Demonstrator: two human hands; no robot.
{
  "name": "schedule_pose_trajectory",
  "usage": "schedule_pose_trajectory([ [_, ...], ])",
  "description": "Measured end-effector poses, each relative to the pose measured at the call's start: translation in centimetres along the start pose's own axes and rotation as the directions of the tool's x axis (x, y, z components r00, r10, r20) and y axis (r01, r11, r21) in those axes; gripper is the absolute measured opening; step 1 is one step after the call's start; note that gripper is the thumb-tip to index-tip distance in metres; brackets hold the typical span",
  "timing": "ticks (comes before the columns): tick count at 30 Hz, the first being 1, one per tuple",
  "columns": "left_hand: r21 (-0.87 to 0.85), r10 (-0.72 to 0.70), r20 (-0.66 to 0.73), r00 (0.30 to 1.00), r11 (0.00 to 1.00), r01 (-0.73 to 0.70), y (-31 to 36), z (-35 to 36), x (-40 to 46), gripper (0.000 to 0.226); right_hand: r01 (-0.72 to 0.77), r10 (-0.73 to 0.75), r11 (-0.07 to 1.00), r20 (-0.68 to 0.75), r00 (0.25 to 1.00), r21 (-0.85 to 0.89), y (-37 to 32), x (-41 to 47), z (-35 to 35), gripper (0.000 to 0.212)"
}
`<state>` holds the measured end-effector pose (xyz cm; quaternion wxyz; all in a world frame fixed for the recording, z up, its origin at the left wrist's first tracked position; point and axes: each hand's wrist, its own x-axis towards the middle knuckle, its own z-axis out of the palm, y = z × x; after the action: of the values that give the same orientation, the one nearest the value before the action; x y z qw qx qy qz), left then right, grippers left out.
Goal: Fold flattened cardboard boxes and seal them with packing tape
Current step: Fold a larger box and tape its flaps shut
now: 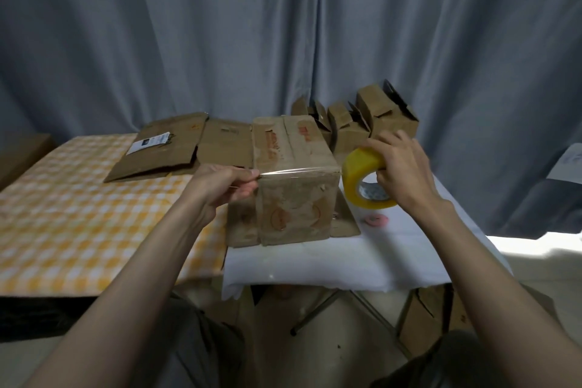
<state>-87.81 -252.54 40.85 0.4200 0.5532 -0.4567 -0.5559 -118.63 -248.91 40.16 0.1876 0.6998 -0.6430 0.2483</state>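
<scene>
Box: a worn cardboard box (296,179) is standing on the white cloth (330,261) near the table's middle, its lower side flaps splaying outward.
Tape strip: a clear strip (299,171) is stretching across the box's near top edge, from the left hand to the roll.
Left hand: the left hand (225,187) is pinching the strip's free end at the box's left corner.
Right hand: the right hand (401,172) is gripping the yellow tape roll (362,181), fingers curling round its rim, just right of the box.
Flattened boxes: flat cardboard (185,146) is lying behind on the checked cloth (78,214).
Folded boxes: small boxes (365,120) are sitting at the back right.
Pink ring: a small ring (376,219) is lying below the roll.
</scene>
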Motion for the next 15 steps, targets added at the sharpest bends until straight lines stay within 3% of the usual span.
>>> schedule_pose_trajectory([
  [9, 0.022, -0.035, 0.015, 0.999, 0.999, 0.035, -0.5, 0.3, 0.9, 0.015, 0.010, -0.009, 1.000, 0.026, 1.000, -0.010, 0.8, 0.2, 1.6, 0.064],
  [13, 0.139, -0.021, 0.031, 0.999, 0.990, 0.016, -1.3, 0.2, 1.0, 0.017, -0.013, 0.010, 0.998, 0.043, 0.999, 0.054, 0.9, -0.4, 3.1, 0.068],
  [15, 0.262, 0.051, -0.011, 0.999, 0.964, -0.046, -1.7, 0.0, 0.8, 0.031, -0.017, 0.013, 0.996, 0.051, 0.999, 0.083, 1.0, -0.5, 3.5, 0.070],
])
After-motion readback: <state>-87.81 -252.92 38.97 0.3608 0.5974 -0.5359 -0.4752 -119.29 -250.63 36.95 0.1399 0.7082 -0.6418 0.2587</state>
